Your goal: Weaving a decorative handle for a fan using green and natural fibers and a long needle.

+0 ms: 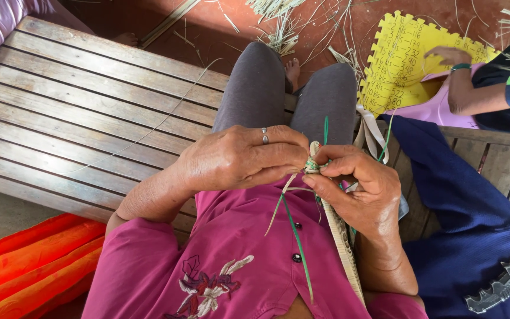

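left hand: my left hand [240, 158] has its fingers curled together, tips pinched on the top end of the narrow plaited strip of pale straw [342, 239], right where the weave meets the loose ends.

right hand: my right hand [361, 189] is wrapped around the same strip from the other side, thumb and forefinger clamped just under the left's pinch. The two hands are touching.

where the work sits: over my lap, in front of the magenta shirt [237, 254], with the finished plait running down past my right wrist.

loose bits: a thin green strand [299, 245] and a couple of pale ones dangle from the pinch point.

step, I reckon: mid-plait, folding one strand across at the working end.

next move: probably needs the pinch kept tight while one finger frees a strand (easy to let the weave slacken here).

around me: grey slatted wooden bench [84, 112], another person's hand [450, 56] on a yellow foam puzzle mat [396, 65], well apart from me.
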